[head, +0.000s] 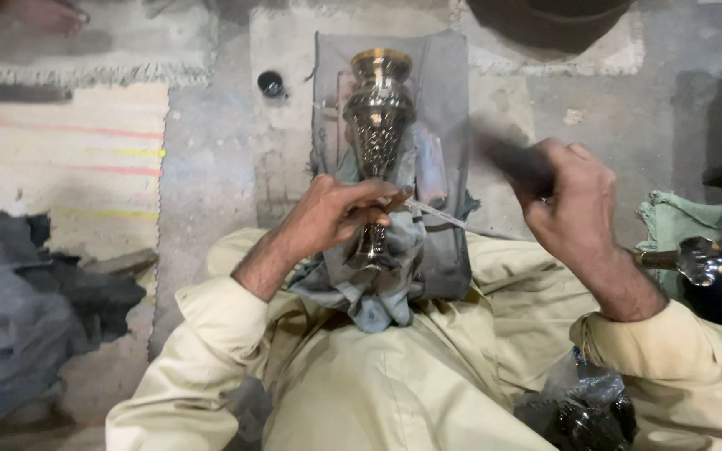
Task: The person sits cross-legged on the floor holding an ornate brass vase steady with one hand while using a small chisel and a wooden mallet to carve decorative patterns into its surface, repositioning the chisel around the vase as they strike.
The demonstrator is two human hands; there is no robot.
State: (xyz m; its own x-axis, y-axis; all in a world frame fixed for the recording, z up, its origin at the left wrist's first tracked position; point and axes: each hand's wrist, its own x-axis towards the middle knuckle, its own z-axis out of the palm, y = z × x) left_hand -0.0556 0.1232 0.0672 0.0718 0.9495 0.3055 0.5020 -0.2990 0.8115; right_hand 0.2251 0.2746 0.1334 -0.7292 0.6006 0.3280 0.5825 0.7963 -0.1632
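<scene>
Resting upright against a grey cloth [382, 288] on the person's lap, the engraved brass vase [378, 117] looks rigid, fairly heavy and slick where polished, with fine cut patterning on its belly that would probably mar if knocked. The left hand [327, 219] closes around its narrow stem just above the foot, also pinching a thin tool [440, 215]; that stem seems the surest place to hold. The right hand [574, 205] is clenched on a dark, motion-blurred handle [516, 163] raised beside the vase. A second metal piece [695, 259] lies to the right, well apart.
</scene>
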